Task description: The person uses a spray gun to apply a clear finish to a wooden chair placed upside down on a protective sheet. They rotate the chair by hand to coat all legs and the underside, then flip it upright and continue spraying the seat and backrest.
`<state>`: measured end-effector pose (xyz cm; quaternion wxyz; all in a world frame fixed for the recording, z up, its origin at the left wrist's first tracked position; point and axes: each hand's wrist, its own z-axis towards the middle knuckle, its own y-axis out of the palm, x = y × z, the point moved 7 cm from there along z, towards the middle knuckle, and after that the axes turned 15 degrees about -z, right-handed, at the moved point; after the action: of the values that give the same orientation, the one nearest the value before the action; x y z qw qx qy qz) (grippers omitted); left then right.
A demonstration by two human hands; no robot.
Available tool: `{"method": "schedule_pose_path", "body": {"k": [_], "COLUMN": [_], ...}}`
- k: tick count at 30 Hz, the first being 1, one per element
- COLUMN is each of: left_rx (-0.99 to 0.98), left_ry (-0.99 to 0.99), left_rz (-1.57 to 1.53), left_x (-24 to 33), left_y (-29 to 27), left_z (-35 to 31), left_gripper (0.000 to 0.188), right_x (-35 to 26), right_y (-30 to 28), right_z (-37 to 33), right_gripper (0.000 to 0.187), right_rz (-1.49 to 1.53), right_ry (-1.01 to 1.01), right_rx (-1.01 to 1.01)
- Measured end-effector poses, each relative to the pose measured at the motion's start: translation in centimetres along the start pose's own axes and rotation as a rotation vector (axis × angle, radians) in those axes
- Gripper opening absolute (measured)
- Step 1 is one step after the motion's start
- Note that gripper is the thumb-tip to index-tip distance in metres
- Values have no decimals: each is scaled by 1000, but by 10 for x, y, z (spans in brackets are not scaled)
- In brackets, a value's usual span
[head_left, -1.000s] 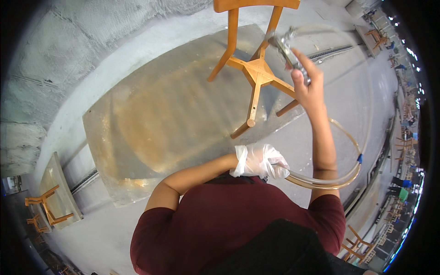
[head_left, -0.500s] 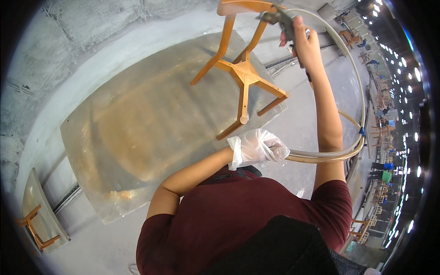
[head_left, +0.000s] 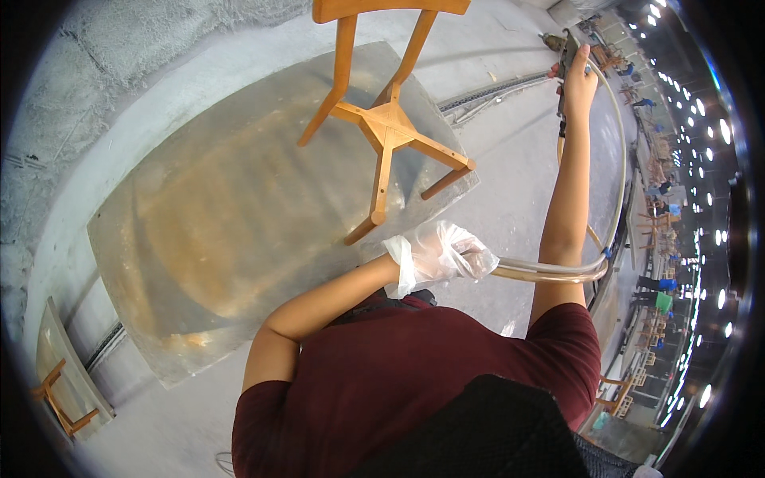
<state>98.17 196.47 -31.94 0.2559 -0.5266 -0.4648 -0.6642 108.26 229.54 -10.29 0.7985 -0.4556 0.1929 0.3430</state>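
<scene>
My right hand (head_left: 581, 88) is closed around the grip of a spray gun (head_left: 567, 68), held out at the far right with the arm stretched. Closer to my body, my left hand (head_left: 446, 253), in a thin clear plastic glove, is closed on a pair of hoses (head_left: 550, 271), one pale and one amber. These hoses loop to the right and up toward the gun. A seatless wooden chair frame (head_left: 388, 127), orange-brown with a crossed support, is at the far side over a large grey board (head_left: 239, 207). Neither hand touches the chair; its top rail is cut off by the picture's edge.
The board carries brownish overspray stains. A rough pale wall (head_left: 119, 72) curves along the left. Another wooden frame (head_left: 64, 406) rests on a smaller board at the lower left. Along the right are rows of chairs, a green container (head_left: 663, 302) and distant people under bright lights.
My right hand has swung the spray gun rightward, away from the chair's top rail. The chair and board appear shifted left in the view. My left hand keeps its hold on the hoses.
</scene>
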Motion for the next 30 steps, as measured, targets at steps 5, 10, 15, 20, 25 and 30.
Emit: {"method": "schedule_pose_path", "body": {"k": [5,10,15,20,25,30], "left_rx": [35,76,143,212,129,113], "left_ry": [-23,-46,-78,27,-7,-203], "left_rz": [-54,-117,-163,14,21,26], "left_x": [-11,-23,-22,-16,-31,-60], "left_y": [9,22,26,45,87,111], "left_z": [39,64,61,49,68,111], "left_gripper": [22,22,22,21,40,45], "right_x": [10,-9,34,112,167,242], "right_y": [25,106,145,113,63,33], "right_z": [-26,-92,-142,-186,-198,-126], "right_gripper": [64,63,66,62,66,82], "right_rz": [-154,-418,-512,-140,297,270], "right_ry": [-330,-842,-739,-253,105,436], "right_rx": [-41,-222,-715,-818,-707,-566]}}
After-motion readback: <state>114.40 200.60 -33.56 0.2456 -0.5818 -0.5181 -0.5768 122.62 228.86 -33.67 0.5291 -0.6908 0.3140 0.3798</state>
